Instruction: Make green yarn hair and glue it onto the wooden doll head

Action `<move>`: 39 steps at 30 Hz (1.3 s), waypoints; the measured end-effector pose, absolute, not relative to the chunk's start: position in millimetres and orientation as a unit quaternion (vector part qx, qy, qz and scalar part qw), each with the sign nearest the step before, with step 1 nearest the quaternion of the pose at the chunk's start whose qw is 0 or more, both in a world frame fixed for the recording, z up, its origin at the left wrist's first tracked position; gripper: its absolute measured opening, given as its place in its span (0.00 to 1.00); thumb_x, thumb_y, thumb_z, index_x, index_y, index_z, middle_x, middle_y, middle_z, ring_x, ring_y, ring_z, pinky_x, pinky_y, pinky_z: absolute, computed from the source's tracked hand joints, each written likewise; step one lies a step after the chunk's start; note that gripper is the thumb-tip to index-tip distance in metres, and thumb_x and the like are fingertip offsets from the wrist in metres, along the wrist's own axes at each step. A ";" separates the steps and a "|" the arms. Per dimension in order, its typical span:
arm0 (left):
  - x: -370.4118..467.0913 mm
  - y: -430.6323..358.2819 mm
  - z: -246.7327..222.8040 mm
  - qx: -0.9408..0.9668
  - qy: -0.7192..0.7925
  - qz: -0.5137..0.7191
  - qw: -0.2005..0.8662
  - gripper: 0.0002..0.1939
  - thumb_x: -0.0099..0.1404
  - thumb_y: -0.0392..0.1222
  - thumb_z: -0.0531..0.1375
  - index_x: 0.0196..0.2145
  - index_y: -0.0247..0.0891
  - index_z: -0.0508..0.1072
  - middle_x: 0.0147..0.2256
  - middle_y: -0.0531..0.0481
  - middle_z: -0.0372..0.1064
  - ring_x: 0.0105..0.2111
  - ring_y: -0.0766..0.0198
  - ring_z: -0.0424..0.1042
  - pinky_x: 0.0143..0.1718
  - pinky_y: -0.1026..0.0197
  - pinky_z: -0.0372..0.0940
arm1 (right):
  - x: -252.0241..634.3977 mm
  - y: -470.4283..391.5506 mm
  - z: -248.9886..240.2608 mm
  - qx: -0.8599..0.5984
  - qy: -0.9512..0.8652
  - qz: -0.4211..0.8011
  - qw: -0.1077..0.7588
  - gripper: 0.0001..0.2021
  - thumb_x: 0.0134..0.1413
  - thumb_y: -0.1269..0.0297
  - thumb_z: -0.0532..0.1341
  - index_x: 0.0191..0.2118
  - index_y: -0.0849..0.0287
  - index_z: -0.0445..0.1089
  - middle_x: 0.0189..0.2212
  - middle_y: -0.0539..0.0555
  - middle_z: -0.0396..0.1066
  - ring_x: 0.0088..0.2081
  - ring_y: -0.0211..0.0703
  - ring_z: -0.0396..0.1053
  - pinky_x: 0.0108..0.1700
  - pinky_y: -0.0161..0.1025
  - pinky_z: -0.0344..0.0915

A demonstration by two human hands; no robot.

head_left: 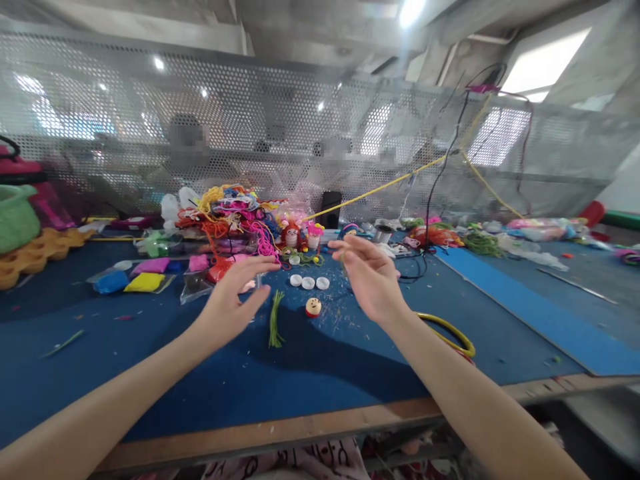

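My left hand (237,297) hovers above the blue table mat, thumb and fingers apart, with nothing seen in it. To its right lies a bundle of green yarn strands (275,321). A small round doll head (313,307), cream on top and red below with a drawn face, stands between my hands. My right hand (373,277) is raised with thumb and forefinger pinched together. A faint greenish bit shows at that pinch, too small to name. Three white round caps (309,283) sit in a row behind the doll head, and another white cap (295,261) lies farther back.
A heap of colourful yarn (235,217) and small finished dolls (291,235) stand at the back. Clay packets (146,283) lie left. A yellow ring-shaped coil (457,333) is near my right forearm. The table's wooden edge (280,430) runs in front; a perforated metal screen (280,133) stands behind.
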State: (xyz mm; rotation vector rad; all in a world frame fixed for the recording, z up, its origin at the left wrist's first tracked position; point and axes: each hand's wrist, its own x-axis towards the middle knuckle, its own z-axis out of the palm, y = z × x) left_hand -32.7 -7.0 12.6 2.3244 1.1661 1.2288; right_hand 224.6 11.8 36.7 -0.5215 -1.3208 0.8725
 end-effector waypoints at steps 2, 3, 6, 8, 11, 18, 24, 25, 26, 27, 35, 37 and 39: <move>-17.0 -17.3 14.3 0.788 0.356 0.416 0.282 0.28 0.69 0.46 0.57 0.65 0.48 0.59 0.66 0.46 0.58 0.65 0.53 0.58 0.65 0.48 0.55 | 219.2 1.8 36.0 -0.231 -0.616 0.405 0.635 0.12 0.51 0.59 0.71 0.43 0.45 0.78 0.40 0.48 0.80 0.40 0.42 0.78 0.46 0.46 0.75; -7.9 -22.3 15.4 0.788 0.322 0.407 0.331 0.32 0.68 0.46 0.59 0.67 0.49 0.55 0.68 0.46 0.53 0.67 0.54 0.54 0.66 0.49 0.53 | 217.5 -1.9 34.9 -0.226 -0.628 0.417 0.617 0.12 0.51 0.59 0.71 0.44 0.45 0.78 0.40 0.48 0.81 0.40 0.43 0.78 0.45 0.46 0.75; 21.1 -34.1 19.9 0.792 0.260 0.382 0.400 0.40 0.64 0.46 0.64 0.68 0.47 0.50 0.69 0.43 0.51 0.68 0.53 0.51 0.67 0.50 0.50 | 214.9 -7.8 31.0 -0.202 -0.645 0.457 0.578 0.10 0.52 0.60 0.71 0.42 0.45 0.79 0.34 0.47 0.81 0.46 0.44 0.77 0.47 0.45 0.74; 37.1 -38.4 23.7 0.776 0.239 0.373 0.449 0.28 0.67 0.45 0.61 0.61 0.43 0.59 0.57 0.42 0.66 0.59 0.55 0.65 0.60 0.52 0.60 | 214.3 -7.7 30.0 -0.205 -0.632 0.482 0.572 0.09 0.51 0.60 0.71 0.40 0.45 0.79 0.35 0.47 0.81 0.45 0.43 0.76 0.45 0.44 0.73; 46.9 -39.8 27.1 0.697 0.247 0.374 0.560 0.10 0.71 0.48 0.55 0.44 0.39 0.67 0.31 0.53 0.65 0.32 0.65 0.67 0.41 0.59 0.66 | 215.1 -2.0 32.0 -0.211 -0.577 0.487 0.621 0.10 0.46 0.58 0.74 0.37 0.45 0.79 0.34 0.47 0.80 0.40 0.41 0.76 0.43 0.42 0.72; 10.4 -16.8 22.9 0.497 0.264 0.453 0.691 0.18 0.72 0.48 0.56 0.27 0.36 0.62 0.22 0.60 0.44 0.20 0.74 0.43 0.20 0.70 0.47 | 226.3 18.1 37.9 -0.228 -0.397 0.518 0.722 0.10 0.43 0.66 0.73 0.34 0.47 0.78 0.33 0.44 0.77 0.30 0.32 0.68 0.38 0.36 0.67; -11.9 2.3 22.9 0.307 0.212 0.557 0.742 0.16 0.75 0.38 0.50 0.28 0.35 0.66 0.30 0.52 0.64 0.28 0.71 0.67 0.29 0.68 0.66 | 223.6 16.6 27.8 -0.391 -0.467 0.521 0.598 0.13 0.38 0.63 0.74 0.36 0.55 0.81 0.31 0.51 0.79 0.27 0.34 0.66 0.34 0.36 0.65; -12.6 2.4 22.7 0.295 0.205 0.572 0.738 0.17 0.75 0.37 0.48 0.28 0.35 0.67 0.34 0.49 0.69 0.34 0.68 0.71 0.36 0.66 0.69 | 221.9 14.2 26.1 -0.408 -0.505 0.516 0.559 0.13 0.38 0.63 0.74 0.36 0.56 0.82 0.31 0.51 0.79 0.27 0.34 0.66 0.34 0.36 0.64; -12.7 1.8 22.4 0.285 0.199 0.581 0.736 0.18 0.76 0.37 0.47 0.28 0.35 0.68 0.38 0.47 0.72 0.40 0.66 0.73 0.42 0.64 0.70 | 220.1 11.2 24.9 -0.417 -0.544 0.511 0.518 0.13 0.39 0.62 0.74 0.36 0.56 0.82 0.30 0.51 0.79 0.27 0.34 0.67 0.34 0.36 0.64; -12.4 0.6 22.2 0.279 0.195 0.582 0.738 0.19 0.76 0.37 0.47 0.28 0.35 0.69 0.42 0.46 0.73 0.44 0.64 0.74 0.48 0.61 0.70 | 218.4 7.8 24.3 -0.419 -0.583 0.509 0.475 0.13 0.40 0.61 0.74 0.36 0.57 0.82 0.29 0.51 0.78 0.27 0.35 0.67 0.33 0.36 0.64; -6.0 -15.6 16.5 0.416 0.181 0.533 0.715 0.16 0.73 0.40 0.52 0.31 0.37 0.76 0.48 0.46 0.77 0.60 0.58 0.65 0.64 0.57 0.56 | 210.1 -13.0 27.7 -0.386 -0.709 0.442 0.391 0.17 0.55 0.49 0.65 0.27 0.58 0.79 0.24 0.52 0.76 0.27 0.37 0.68 0.30 0.35 0.64; -4.2 -19.3 13.7 0.460 0.193 0.505 0.705 0.15 0.72 0.42 0.54 0.31 0.38 0.77 0.50 0.46 0.76 0.64 0.56 0.60 0.66 0.57 0.50 | 207.0 -15.0 25.5 -0.380 -0.702 0.429 0.423 0.14 0.55 0.50 0.66 0.33 0.56 0.80 0.26 0.51 0.76 0.27 0.38 0.69 0.30 0.35 0.65; -1.9 -22.8 11.0 0.503 0.219 0.472 0.691 0.14 0.71 0.45 0.56 0.32 0.39 0.78 0.53 0.47 0.74 0.66 0.53 0.55 0.68 0.55 0.45 | 203.0 -17.4 22.6 -0.369 -0.704 0.420 0.438 0.15 0.53 0.51 0.68 0.42 0.54 0.80 0.30 0.51 0.78 0.29 0.40 0.71 0.31 0.36 0.67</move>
